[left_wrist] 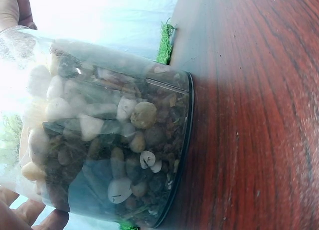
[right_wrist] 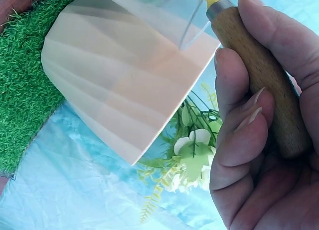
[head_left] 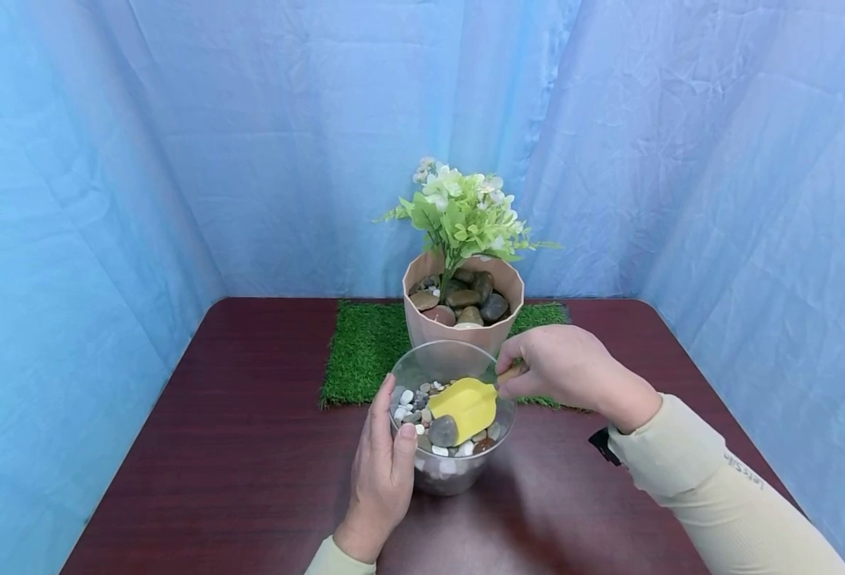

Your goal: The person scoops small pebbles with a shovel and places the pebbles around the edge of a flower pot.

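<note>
A clear container (left_wrist: 99,192) holding white, grey and brown pebbles (left_wrist: 143,114) stands on the table. My left hand (head_left: 386,467) grips its near left side, thumb at the rim and fingers round the wall. In my right hand (head_left: 562,369) is the wooden handle (right_wrist: 259,73) of a small yellow trowel (head_left: 474,407), with the fingers curled round it. The trowel's blade is inside the container, over the pebbles, and a grey stone (head_left: 443,431) lies at its lower left edge. Whether the blade bears that stone I cannot tell.
Behind the container stands a pink faceted pot (head_left: 422,323) with large stones (head_left: 463,298) and a leafy plant with white flowers (head_left: 458,209). A green turf mat (head_left: 365,351) lies beneath it on the dark red table (head_left: 250,447). Blue curtains (head_left: 307,144) surround the table.
</note>
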`<state>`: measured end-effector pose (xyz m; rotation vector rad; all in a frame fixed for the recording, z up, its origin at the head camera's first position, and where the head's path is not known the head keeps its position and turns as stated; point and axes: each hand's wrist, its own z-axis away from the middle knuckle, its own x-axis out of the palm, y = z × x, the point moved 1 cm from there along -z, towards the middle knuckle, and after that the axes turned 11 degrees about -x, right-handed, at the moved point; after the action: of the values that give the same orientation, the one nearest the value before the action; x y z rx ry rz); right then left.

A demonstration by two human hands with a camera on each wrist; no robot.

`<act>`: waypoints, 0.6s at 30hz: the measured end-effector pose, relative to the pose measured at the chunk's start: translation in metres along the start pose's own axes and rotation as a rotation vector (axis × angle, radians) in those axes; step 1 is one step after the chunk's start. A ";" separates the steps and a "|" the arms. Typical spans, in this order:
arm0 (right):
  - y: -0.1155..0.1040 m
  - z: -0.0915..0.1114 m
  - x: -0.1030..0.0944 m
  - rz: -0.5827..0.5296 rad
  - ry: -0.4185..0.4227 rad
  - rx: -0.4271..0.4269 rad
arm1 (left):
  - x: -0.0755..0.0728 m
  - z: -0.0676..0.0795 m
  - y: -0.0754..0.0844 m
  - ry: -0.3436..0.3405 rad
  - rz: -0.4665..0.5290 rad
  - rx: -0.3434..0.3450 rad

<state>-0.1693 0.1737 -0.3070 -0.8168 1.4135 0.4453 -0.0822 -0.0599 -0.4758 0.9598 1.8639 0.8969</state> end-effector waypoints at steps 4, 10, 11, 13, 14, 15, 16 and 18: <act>0.003 -0.001 0.002 -0.025 0.001 -0.010 | 0.000 0.000 0.001 -0.002 0.004 -0.001; 0.010 -0.006 0.008 -0.069 -0.024 -0.005 | 0.001 0.000 0.001 -0.002 0.007 0.002; 0.011 -0.007 0.009 -0.072 -0.029 0.000 | 0.001 0.001 0.001 -0.004 0.009 0.000; 0.013 -0.008 0.009 -0.081 -0.035 -0.002 | 0.000 0.001 0.001 -0.008 0.011 -0.005; 0.014 -0.009 0.009 -0.088 -0.040 -0.004 | 0.000 0.001 0.001 -0.009 0.012 -0.008; 0.015 -0.009 0.009 -0.095 -0.045 0.000 | 0.000 0.001 0.001 -0.010 0.013 -0.009; 0.016 -0.009 0.009 -0.109 -0.050 0.001 | 0.000 0.001 0.001 -0.009 0.013 -0.008; 0.018 -0.010 0.009 -0.141 -0.064 0.012 | 0.000 0.001 0.001 -0.008 0.014 -0.007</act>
<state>-0.1877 0.1766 -0.3195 -0.8788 1.2894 0.3513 -0.0814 -0.0591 -0.4753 0.9723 1.8484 0.9064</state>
